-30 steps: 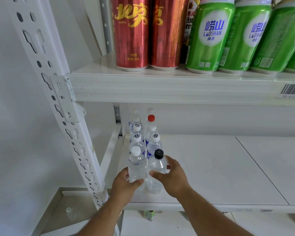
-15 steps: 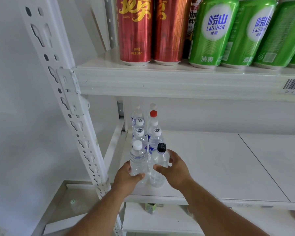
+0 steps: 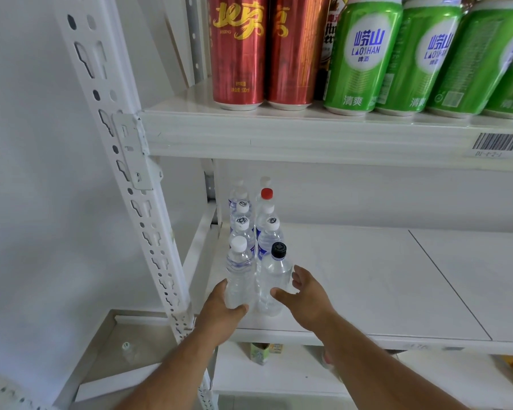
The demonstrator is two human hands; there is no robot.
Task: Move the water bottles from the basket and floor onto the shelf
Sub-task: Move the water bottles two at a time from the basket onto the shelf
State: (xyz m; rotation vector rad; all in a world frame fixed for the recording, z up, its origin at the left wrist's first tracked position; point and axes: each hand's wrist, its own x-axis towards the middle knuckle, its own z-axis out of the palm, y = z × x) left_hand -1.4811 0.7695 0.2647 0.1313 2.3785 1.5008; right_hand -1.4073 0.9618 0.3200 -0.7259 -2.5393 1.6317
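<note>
Gripping hand: left hand is holding white-capped bottle on shelf.
Right hand: is hovering, fingers spread, beside black-capped bottle.

White shelf, upright water bottles

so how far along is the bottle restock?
Done: two rows of clear plastic water bottles stand on the white middle shelf. In hand: left hand grips the white-capped front bottle; right hand is open beside the black-capped bottle. Left: unclear, basket and floor out of view.
</note>
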